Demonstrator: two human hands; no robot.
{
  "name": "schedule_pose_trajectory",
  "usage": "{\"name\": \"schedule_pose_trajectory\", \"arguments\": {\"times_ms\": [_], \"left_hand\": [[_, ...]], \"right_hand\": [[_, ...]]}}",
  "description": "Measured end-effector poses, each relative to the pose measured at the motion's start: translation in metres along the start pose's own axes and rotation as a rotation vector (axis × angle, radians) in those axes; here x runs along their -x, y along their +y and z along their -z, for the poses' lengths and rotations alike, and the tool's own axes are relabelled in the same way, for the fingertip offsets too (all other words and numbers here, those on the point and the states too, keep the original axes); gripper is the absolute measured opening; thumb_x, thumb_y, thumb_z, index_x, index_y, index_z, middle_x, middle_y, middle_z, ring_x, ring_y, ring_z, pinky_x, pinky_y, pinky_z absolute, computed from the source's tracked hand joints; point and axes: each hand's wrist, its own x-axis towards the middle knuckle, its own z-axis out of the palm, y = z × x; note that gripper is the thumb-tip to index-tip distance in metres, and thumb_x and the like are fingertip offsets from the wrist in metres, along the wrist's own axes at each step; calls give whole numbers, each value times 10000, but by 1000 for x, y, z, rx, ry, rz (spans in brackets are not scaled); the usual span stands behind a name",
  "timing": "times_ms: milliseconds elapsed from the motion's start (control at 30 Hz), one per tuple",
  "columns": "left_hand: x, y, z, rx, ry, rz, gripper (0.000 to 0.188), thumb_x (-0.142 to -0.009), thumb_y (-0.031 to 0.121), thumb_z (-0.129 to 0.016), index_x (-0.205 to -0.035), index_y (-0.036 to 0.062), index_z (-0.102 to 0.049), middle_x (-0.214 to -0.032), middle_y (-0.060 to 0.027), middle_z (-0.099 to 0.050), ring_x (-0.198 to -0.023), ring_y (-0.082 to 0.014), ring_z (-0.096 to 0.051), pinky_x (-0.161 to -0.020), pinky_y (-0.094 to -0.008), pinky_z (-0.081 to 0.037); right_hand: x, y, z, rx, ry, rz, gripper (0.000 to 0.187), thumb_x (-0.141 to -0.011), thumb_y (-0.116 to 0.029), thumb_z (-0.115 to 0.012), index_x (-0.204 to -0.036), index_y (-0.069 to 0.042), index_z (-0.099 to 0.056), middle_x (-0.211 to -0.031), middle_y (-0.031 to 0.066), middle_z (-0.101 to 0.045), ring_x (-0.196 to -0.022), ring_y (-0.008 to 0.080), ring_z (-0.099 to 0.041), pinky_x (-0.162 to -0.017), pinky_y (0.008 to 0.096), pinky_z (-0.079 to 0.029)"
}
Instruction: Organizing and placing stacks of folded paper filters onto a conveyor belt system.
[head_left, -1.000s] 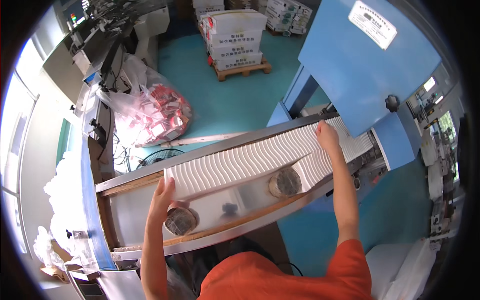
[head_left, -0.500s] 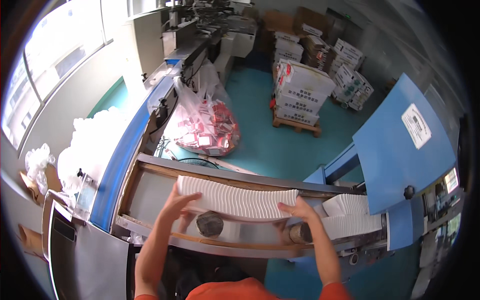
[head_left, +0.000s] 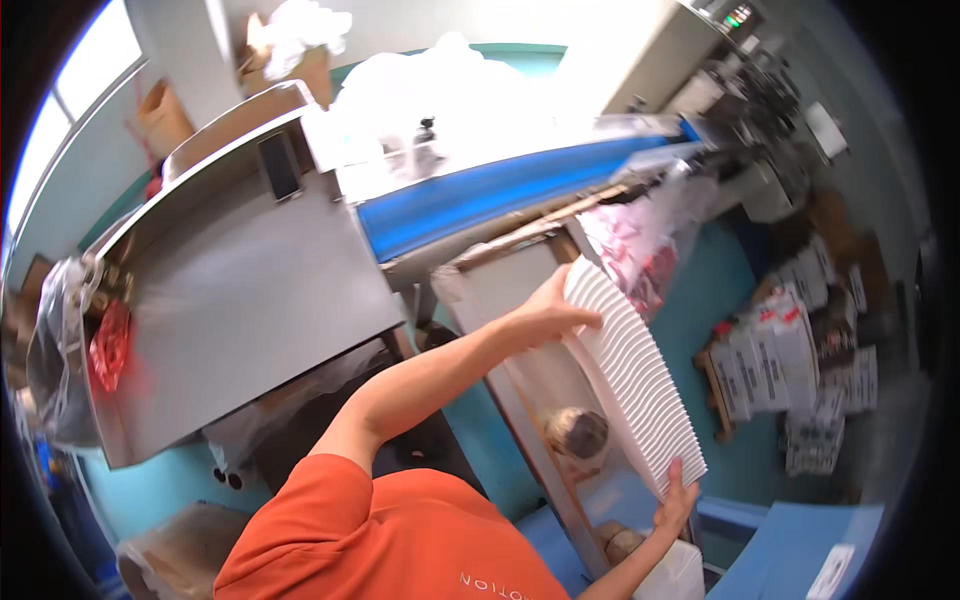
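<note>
A long row of thin white pieces (head_left: 640, 375), packed face to face like flat packets or folded cartons, is pressed between my two hands. My left hand (head_left: 556, 308) closes on its far end. On the near end, my right hand (head_left: 677, 500) grips with fingers against the last pieces. The row is held over a long, wood-edged trough (head_left: 515, 385). Inside the trough, beside the row, sits a round block (head_left: 577, 433) with a dark face, and a second round block (head_left: 622, 543) lies nearer my right forearm. What the pieces contain cannot be seen.
A steel table (head_left: 250, 300) stands at the left with a phone (head_left: 280, 167) on it. The blue conveyor belt (head_left: 500, 195) runs beyond the trough. A clear bag of red-and-white packs (head_left: 640, 260) and stacked cartons (head_left: 765, 360) are at the right. A blue machine panel (head_left: 800, 555) is lower right.
My view has swung left, bringing the steel table in and shifting the cartons right. Both hands still hold the white row, which now slants across the view.
</note>
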Motion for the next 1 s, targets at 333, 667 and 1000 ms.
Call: {"name": "schedule_pose_trajectory", "arguments": {"times_ms": [333,667,1000], "left_hand": [[257,-18,314,314,879,-238,677,-769,142,-742,-1346,112,-390,-1138,-78,-584,-993,-202,-624,-678,-310,-561],[475,-124,393,168,1477,46,630,-876,341,-712,-1350,57,-408,-1213,-85,-585,-1060,-227,-599,-921,-381,-476],[464,-108,411,-774,1790,497,788,-911,563,-561,-1462,48,-333,-1416,-253,-430,-1317,-396,-421,-1072,-449,-358]], "right_hand": [[47,-131,-400,185,-718,197,677,-744,-205,-846,-1226,17,-425,-1088,148,-619,-925,211,-645,-796,323,-545],[118,-70,-614,371,-1175,198,428,-962,-344,-574,-1057,72,-615,-912,181,-676,-869,205,-632,-818,302,-480],[90,-54,-630,345,-1213,144,418,-952,-368,-605,-1093,25,-628,-886,20,-646,-782,76,-557,-706,227,-455]]}}
